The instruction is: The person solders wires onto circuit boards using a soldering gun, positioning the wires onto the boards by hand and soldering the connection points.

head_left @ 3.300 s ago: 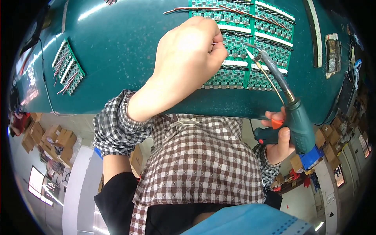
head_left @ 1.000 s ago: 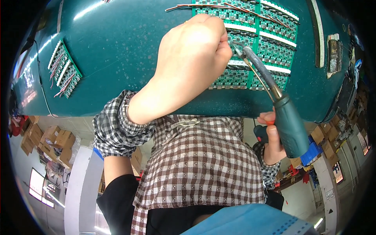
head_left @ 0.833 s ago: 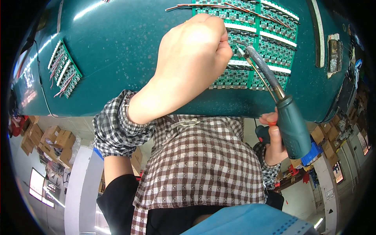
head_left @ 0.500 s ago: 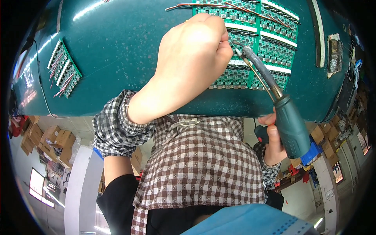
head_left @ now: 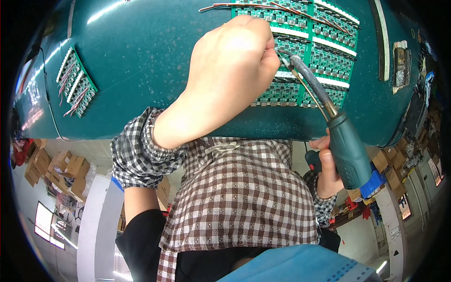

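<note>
Green circuit board panel (head_left: 331,61) on the tabletop (head_left: 141,56), upper centre, partly under the left hand (head_left: 230,66). Left hand: curled tight, thumb and forefinger pinched; can't tell what's between them. Soldering gun (head_left: 348,150), dark green body, tip over the panel just beside left fingertips; contact unclear. Right hand (head_left: 330,176) wrapped round its handle, fingers partly hidden. Red-brown wires (head_left: 253,5) lie across the panel's upper part. Smaller board (head_left: 77,84) with pinkish wires sits well apart, left. Right of panel: long narrow strip (head_left: 379,42), then worn block (head_left: 400,66).
</note>
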### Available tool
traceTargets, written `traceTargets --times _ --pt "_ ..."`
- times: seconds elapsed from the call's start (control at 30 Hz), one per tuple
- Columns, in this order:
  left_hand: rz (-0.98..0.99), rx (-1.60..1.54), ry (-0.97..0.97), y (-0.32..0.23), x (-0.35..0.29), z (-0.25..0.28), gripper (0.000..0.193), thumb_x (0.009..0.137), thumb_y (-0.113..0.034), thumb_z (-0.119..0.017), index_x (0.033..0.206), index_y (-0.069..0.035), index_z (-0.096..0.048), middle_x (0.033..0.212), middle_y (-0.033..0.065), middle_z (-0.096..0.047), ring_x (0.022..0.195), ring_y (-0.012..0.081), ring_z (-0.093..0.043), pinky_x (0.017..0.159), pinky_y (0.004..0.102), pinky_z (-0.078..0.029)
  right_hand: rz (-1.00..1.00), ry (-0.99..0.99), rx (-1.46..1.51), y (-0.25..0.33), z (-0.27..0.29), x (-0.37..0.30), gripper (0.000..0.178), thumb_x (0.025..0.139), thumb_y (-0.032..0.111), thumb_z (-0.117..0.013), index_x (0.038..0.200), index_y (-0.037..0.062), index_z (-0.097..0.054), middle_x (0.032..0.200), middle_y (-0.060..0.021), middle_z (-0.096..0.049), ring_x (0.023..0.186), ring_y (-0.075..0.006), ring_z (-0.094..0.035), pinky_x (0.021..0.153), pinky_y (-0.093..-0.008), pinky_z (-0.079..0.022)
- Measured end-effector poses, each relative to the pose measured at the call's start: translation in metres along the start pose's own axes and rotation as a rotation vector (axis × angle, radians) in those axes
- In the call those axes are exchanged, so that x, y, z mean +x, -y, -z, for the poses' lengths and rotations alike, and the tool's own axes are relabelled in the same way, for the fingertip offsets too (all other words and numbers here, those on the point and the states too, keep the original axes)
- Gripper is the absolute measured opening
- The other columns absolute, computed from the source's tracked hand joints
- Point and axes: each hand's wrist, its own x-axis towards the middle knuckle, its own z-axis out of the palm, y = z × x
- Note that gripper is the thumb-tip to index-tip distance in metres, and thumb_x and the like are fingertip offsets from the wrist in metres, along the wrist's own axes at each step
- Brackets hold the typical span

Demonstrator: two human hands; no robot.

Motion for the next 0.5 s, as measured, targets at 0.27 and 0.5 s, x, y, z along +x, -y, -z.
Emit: traceTargets --times 0.27,0.5 --pt "-0.014 0.001 -0.011 0.0028 -0.0008 -0.0003 0.008 0.067 -0.003 -0.062 0.07 -0.003 -0.054 0.064 0.0063 -0.053 0.055 0.0181 -0.052 0.05 0.0293 -0.044 -0.05 0.01 -0.024 0.0 0.0042 -0.0041 0.038 0.083 0.014 -0.06 0.109 -0.0115 -0.049 0.08 -0.0118 -0.056 0.072 -0.0213 -0.057 0.069 -0.0368 -0.052" --pt "-0.012 -0.005 -0.027 0.0032 -0.0017 -0.0003 0.008 0.067 -0.003 -0.062 0.07 -0.003 -0.055 0.063 0.0058 -0.051 0.054 0.0179 -0.051 0.05 0.0294 -0.044 -0.024 -0.031 0.027 -0.0004 0.0012 -0.0051 0.041 0.084 0.016 -0.06 0.111 -0.0119 -0.049 0.084 -0.0143 -0.059 0.073 -0.0234 -0.06 0.065 -0.0351 -0.054"
